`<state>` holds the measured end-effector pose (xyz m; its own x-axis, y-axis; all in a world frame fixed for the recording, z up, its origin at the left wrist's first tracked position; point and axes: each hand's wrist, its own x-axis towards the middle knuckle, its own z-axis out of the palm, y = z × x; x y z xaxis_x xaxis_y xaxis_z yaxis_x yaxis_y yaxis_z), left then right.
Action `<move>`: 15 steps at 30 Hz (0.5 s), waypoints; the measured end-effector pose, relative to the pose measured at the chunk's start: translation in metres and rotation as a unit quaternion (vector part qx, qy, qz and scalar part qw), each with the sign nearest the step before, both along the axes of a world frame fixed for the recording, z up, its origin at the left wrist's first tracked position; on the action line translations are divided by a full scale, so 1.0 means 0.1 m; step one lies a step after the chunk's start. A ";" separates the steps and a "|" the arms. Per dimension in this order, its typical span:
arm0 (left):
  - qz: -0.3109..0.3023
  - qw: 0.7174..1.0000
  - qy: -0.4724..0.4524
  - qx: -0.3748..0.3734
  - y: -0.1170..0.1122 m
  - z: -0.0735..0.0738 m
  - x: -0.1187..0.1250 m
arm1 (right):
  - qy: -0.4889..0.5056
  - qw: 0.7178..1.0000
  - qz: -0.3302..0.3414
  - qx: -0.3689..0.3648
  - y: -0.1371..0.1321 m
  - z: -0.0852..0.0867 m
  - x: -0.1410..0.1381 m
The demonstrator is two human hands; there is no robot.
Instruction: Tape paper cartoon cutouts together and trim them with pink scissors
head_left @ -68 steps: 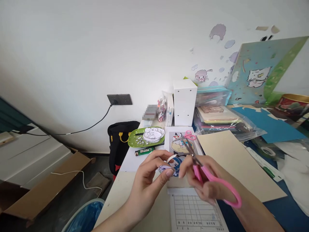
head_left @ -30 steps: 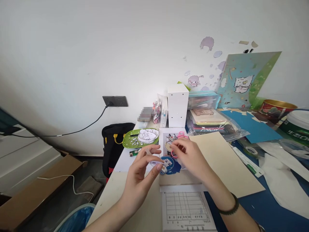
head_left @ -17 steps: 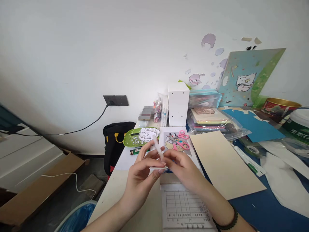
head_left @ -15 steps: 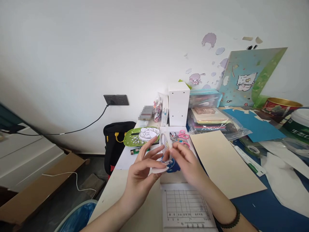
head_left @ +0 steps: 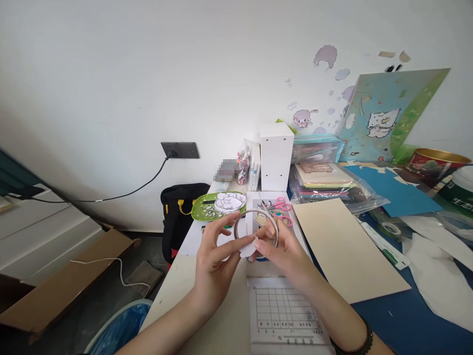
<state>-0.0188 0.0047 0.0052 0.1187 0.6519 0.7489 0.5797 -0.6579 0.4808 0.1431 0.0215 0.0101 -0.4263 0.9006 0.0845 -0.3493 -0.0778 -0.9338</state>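
My left hand pinches a small white paper piece with a rounded edge between finger and thumb. Closed round the right side of a thin, pale tape roll is my right hand. The roll faces me as an open ring, its left side near my left fingertips. My right thumb meets the paper piece at the left index fingertip. Behind the roll lie pink-handled scissors. A green tray holds a white cut-out drawing and several small pieces.
A printed grid sheet lies in front of me, with a cream board to its right. White paper scraps lie farther right. At the back stands a white box. A lined bin stands below left.
The tape roll has turned from nearly edge-on to facing me as a ring. Both hands have come closer together, and the white piece has tilted up from flat. The view has shifted slightly.
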 end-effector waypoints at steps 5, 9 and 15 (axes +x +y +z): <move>0.015 0.999 0.017 -0.023 -0.01 0.01 0.01 | -0.020 1.000 -0.015 0.011 0.01 0.03 0.03; 0.007 0.996 -0.063 -0.065 0.00 0.01 0.02 | -0.057 0.997 -0.042 0.038 0.02 0.03 0.05; -0.064 0.944 -0.218 -0.238 0.01 0.09 0.01 | -0.101 0.989 -0.072 0.077 0.02 0.03 0.06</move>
